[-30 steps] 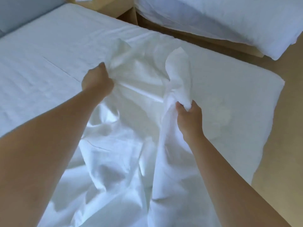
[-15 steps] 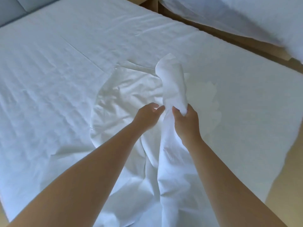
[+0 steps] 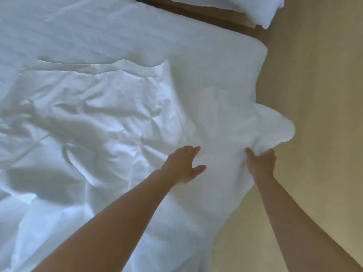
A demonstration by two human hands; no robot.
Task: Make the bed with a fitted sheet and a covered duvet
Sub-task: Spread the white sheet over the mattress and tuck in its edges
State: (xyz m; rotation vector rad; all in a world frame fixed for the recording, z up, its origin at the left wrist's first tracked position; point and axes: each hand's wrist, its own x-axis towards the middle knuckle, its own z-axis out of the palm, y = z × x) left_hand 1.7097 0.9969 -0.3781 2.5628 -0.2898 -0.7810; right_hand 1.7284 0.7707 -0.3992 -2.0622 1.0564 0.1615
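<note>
Head view, looking down across a bed. The mattress [image 3: 137, 32] is white, with a faint woven stripe, and fills the frame from 7 o'clock round to 12. Its far right corner sits at about 1 o'clock.

A loose white sheet [image 3: 102, 122] lies crumpled on the mattress, covering the centre and the 9 o'clock side. It is heavily creased. Its far hem runs as a wavy line across the upper middle, and mattress is bare beyond it. Whether the hem is elasticated I cannot tell.

Right hand [image 3: 260, 163], just right of centre toward 4 o'clock: fingers curled, gripping a bunched end of the sheet [image 3: 275, 128]. The bunch billows up and out past the bed's right edge, over the floor [image 3: 318, 95]. Thumb lies on the near side of the cloth, and the other fingers are hidden in the folds.

Left hand [image 3: 184, 165], near centre, just beside the right hand at its 9 o'clock: palm down, fingers spread and relaxed, holding nothing. It is over the sheet, but contact or a small gap cannot be told, as the fingertips are slightly blurred.

Both forearms are bare and enter from 6 and 5 o'clock.

The floor is beige and runs down the 3 o'clock side. At 1 o'clock there is the edge of a second bed [image 3: 261, 10] with white bedding. A brown wooden strip [image 3: 196, 11] lies between the two beds.
</note>
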